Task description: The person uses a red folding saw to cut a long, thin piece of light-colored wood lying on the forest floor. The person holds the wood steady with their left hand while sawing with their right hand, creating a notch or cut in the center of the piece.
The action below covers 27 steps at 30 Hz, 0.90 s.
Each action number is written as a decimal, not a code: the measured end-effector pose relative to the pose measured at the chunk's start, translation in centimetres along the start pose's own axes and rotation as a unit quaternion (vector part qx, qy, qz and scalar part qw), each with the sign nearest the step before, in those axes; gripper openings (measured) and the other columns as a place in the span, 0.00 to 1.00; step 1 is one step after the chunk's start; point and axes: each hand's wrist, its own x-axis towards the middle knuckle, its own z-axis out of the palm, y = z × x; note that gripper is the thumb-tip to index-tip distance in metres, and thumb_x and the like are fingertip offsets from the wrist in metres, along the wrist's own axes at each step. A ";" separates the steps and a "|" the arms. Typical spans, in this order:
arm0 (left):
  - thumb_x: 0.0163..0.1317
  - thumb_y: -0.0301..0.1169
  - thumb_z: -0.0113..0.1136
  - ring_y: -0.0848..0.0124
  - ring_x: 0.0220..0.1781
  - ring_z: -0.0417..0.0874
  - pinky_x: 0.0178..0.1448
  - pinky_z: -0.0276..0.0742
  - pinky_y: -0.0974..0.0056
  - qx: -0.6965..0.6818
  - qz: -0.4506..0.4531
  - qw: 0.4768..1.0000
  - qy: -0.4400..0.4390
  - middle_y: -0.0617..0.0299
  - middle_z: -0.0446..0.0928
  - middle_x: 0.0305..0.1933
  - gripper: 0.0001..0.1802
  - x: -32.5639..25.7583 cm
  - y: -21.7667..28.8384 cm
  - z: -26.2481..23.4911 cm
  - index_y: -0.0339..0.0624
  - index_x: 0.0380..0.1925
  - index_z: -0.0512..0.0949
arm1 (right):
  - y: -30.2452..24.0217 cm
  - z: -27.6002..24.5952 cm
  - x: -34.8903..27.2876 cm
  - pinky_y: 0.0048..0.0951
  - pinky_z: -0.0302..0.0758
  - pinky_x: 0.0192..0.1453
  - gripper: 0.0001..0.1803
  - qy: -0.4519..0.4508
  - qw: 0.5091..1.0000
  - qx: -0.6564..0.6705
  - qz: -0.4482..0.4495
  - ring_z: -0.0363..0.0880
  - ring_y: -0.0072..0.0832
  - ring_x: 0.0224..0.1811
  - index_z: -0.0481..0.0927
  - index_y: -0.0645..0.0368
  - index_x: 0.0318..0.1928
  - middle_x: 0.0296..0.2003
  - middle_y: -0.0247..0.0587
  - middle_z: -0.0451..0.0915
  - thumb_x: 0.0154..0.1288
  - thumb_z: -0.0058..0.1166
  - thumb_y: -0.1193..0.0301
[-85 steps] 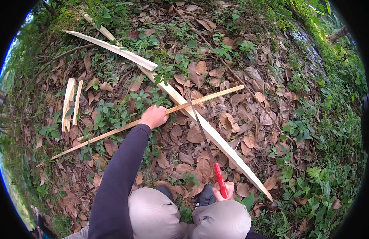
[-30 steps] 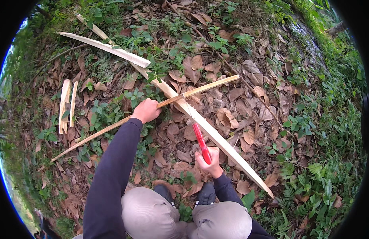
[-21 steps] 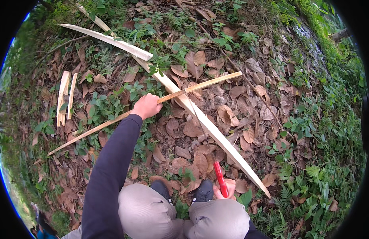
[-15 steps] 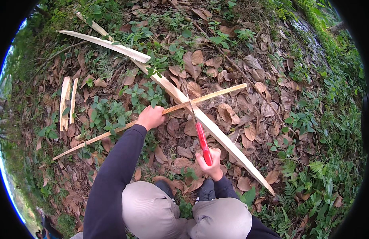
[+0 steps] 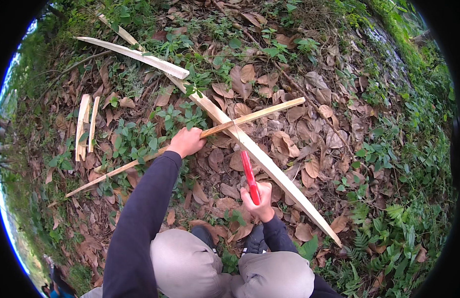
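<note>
My left hand [image 5: 187,142] is closed around a thin wooden strip [image 5: 274,108] and holds it down. The strip lies slantwise across a thicker, pale wooden beam [image 5: 289,187] on the ground. In my right hand [image 5: 259,202] is the red handle of a hand saw [image 5: 250,178]. Its narrow blade, seen nearly edge-on, reaches up to the strip where it crosses the beam. How deep the blade sits in the wood is too small to tell.
Another pale plank [image 5: 135,55] lies over the beam's far end. At left lie two short wood pieces [image 5: 83,127]. Dry leaves and low green plants cover the ground. My shoes [image 5: 255,239] are below my knees. At the lower left edge, a person [image 5: 58,284] shows partly.
My right hand and the saw have shifted slightly up and to the left, the blade moving along the strip. The strip's right end has tilted up a little. My left hand keeps its hold.
</note>
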 end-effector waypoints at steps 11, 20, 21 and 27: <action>0.61 0.41 0.59 0.45 0.43 0.84 0.52 0.80 0.46 -0.006 0.008 1.000 -0.001 0.44 0.83 0.39 0.16 0.4 0.7 0.4 0.38 0.37 0.82 | -0.9 -5.1 -7.2 0.34 0.62 0.18 0.16 0.002 1.000 -0.013 -0.002 0.68 0.35 0.09 0.66 0.57 0.15 0.09 0.37 0.64 0.48 0.60 0.78; 0.61 0.43 0.59 0.45 0.45 0.84 0.53 0.80 0.47 -0.029 -0.002 0.999 0.042 0.42 0.83 0.39 0.17 0.0 -0.5 1.0 0.39 0.38 0.83 | 1.1 -2.6 -3.8 0.33 0.61 0.19 0.15 -0.012 0.999 0.014 0.032 0.66 0.31 0.10 0.68 0.58 0.17 0.11 0.38 0.63 0.53 0.61 0.75; 0.61 0.44 0.60 0.45 0.45 0.85 0.53 0.81 0.46 -0.022 -0.028 0.999 0.013 0.43 0.83 0.39 0.18 0.1 -0.6 0.8 0.40 0.38 0.83 | 1.4 -3.7 -6.7 0.34 0.62 0.19 0.14 -0.045 0.999 0.018 0.025 0.67 0.34 0.10 0.68 0.57 0.17 0.11 0.38 0.64 0.51 0.61 0.76; 0.60 0.41 0.60 0.44 0.43 0.85 0.52 0.81 0.46 -0.026 -0.008 0.998 0.048 0.43 0.84 0.36 0.16 0.6 -0.9 0.5 0.38 0.36 0.83 | -0.1 -4.1 -8.1 0.34 0.58 0.18 0.20 -0.042 0.999 -0.004 0.008 0.63 0.33 0.09 0.62 0.55 0.14 0.10 0.36 0.61 0.51 0.63 0.76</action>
